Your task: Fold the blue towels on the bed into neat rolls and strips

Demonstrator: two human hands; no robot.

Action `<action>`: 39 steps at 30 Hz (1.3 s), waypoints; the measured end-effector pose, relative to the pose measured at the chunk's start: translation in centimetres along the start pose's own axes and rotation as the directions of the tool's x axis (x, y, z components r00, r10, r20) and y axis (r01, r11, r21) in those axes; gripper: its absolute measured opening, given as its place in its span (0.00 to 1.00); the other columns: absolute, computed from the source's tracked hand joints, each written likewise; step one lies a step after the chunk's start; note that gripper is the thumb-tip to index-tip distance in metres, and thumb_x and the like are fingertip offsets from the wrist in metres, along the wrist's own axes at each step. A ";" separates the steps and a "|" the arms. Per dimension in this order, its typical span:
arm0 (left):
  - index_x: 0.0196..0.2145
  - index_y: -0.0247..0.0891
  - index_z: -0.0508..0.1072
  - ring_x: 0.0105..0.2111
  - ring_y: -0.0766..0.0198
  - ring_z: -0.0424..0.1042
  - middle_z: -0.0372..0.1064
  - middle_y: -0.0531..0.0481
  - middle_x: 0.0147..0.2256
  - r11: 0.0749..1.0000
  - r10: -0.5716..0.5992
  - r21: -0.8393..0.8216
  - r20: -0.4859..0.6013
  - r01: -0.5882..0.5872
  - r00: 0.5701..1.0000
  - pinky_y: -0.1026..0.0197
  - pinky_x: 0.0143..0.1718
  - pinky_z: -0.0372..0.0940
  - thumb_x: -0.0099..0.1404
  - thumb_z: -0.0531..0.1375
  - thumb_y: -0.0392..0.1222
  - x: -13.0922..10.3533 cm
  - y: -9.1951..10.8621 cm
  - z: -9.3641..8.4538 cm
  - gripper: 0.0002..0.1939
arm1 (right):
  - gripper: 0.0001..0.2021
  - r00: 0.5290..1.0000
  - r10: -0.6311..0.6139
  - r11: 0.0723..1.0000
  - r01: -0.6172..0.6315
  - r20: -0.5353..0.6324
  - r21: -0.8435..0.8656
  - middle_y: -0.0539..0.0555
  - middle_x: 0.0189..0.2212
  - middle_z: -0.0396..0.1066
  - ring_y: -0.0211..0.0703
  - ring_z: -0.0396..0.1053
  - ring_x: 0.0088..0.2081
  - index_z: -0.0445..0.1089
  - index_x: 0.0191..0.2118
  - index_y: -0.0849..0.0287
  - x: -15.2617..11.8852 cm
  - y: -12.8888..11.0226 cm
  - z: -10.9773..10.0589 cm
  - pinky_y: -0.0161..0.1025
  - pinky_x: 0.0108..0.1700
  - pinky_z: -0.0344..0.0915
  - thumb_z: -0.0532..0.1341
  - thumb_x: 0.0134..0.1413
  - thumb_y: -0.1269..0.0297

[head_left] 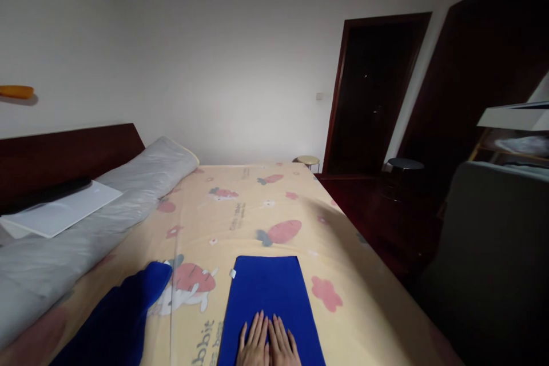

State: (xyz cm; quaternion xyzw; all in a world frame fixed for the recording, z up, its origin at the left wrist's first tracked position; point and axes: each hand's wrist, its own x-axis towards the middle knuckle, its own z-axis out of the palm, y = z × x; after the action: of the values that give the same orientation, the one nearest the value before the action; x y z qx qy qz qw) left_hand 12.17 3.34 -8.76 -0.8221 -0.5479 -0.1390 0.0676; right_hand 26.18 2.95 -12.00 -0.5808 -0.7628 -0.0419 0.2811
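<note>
A blue cloth [270,283] with a small white tag on its left edge is spread flat on the bed, its near end cut off by the bottom of the view. My left hand [254,346] lies palm down on this cloth with the fingers stretched out. Beside it, my right hand [283,346] rests flat too, and the two hands meet at the thumbs. To the left, a second blue cloth [115,320] lies loosely bunched on the sheet.
The bed's yellow sheet [240,240] has carrots and rabbits printed on it. A rolled grey quilt [146,194] runs along the headboard [64,151], carrying a white flat item [68,209]. Two stools, one pale [307,160] and one dark [405,164], stand near the door [377,97].
</note>
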 end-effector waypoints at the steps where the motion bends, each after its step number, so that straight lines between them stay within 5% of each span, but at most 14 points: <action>1: 0.65 0.50 0.43 0.60 0.58 0.63 0.55 0.54 0.63 1.000 -0.001 -0.006 -0.001 0.001 1.000 0.50 0.57 0.63 0.67 0.48 0.39 0.1 0.1 -0.2 0.31 | 0.32 1.000 0.002 1.000 -0.002 0.009 0.006 0.50 0.60 0.61 0.55 0.65 0.58 0.47 0.65 0.40 0.1 -0.1 -0.1 0.53 0.52 0.71 0.52 0.55 0.67; 6: 0.65 0.53 0.41 0.60 0.60 0.63 0.55 0.55 0.64 1.000 -0.024 -0.017 -0.045 0.023 0.999 0.52 0.57 0.62 0.68 0.48 0.40 0.2 -0.4 -2.8 0.31 | 0.25 0.995 0.000 1.000 0.000 0.100 0.003 0.51 0.61 0.58 0.55 0.62 0.60 0.52 0.63 0.41 0.8 0.9 -2.9 0.54 0.54 0.70 0.51 0.61 0.56; 12: 0.65 0.56 0.43 0.61 0.59 0.62 0.54 0.56 0.65 0.993 -0.099 0.069 -0.024 0.100 0.995 0.50 0.58 0.60 0.70 0.46 0.44 -2.4 -6.0 -6.2 0.28 | 0.26 0.985 0.121 0.991 -0.111 0.126 -0.081 0.51 0.64 0.52 0.52 0.56 0.63 0.51 0.64 0.47 -0.3 6.8 -8.2 0.54 0.59 0.65 0.46 0.64 0.49; 16: 0.66 0.54 0.44 0.60 0.60 0.63 0.59 0.56 0.63 0.982 0.000 0.186 -0.154 0.029 0.988 0.51 0.58 0.56 0.69 0.48 0.42 -3.3 -8.0 -6.1 0.30 | 0.27 0.989 0.078 0.990 -0.062 0.125 -0.128 0.53 0.63 0.55 0.53 0.59 0.62 0.56 0.63 0.52 -0.8 8.5 -8.5 0.54 0.58 0.66 0.47 0.63 0.46; 23: 0.67 0.46 0.48 0.59 0.61 0.63 0.64 0.57 0.61 0.961 0.186 0.254 -0.301 -0.110 0.935 0.54 0.53 0.57 0.60 0.49 0.33 -0.4 -1.5 -1.6 0.38 | 0.25 0.996 -0.070 0.984 0.078 0.059 -0.160 0.54 0.60 0.60 0.53 0.66 0.57 0.62 0.60 0.54 0.2 2.9 -2.9 0.50 0.51 0.73 0.51 0.61 0.52; 28: 0.65 0.51 0.52 0.57 0.61 0.66 0.66 0.60 0.59 0.973 0.125 0.224 -0.298 -0.058 0.946 0.53 0.51 0.61 0.61 0.48 0.32 0.3 0.9 2.1 0.35 | 0.24 0.989 -0.057 0.986 0.078 0.139 -0.145 0.53 0.58 0.62 0.51 0.67 0.56 0.65 0.59 0.50 0.6 1.2 -0.3 0.46 0.51 0.73 0.51 0.56 0.66; 33: 0.67 0.46 0.45 0.57 0.62 0.66 0.63 0.58 0.61 0.979 0.159 0.162 -0.234 -0.123 0.959 0.54 0.52 0.62 0.60 0.49 0.31 1.1 -0.4 1.7 0.38 | 0.29 0.972 0.020 0.997 -0.002 0.233 -0.076 0.53 0.61 0.56 0.52 0.60 0.61 0.60 0.62 0.50 1.9 1.2 -1.5 0.50 0.56 0.68 0.52 0.51 0.70; 39: 0.67 0.47 0.43 0.61 0.61 0.61 0.55 0.55 0.64 0.994 0.093 0.060 -0.102 -0.088 0.990 0.51 0.57 0.60 0.64 0.47 0.32 3.8 -0.4 -0.5 0.35 | 0.28 0.952 0.006 1.000 -0.005 0.306 -0.002 0.52 0.64 0.49 0.51 0.53 0.64 0.53 0.65 0.53 4.6 1.5 -4.1 0.52 0.61 0.63 0.51 0.58 0.66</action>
State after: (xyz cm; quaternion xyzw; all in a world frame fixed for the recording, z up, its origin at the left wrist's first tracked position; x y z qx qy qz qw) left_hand 13.13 6.75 -7.15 -0.8355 -0.5094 -0.1634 0.1253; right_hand 28.34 5.86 -6.77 -0.5826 -0.7955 0.0489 0.1592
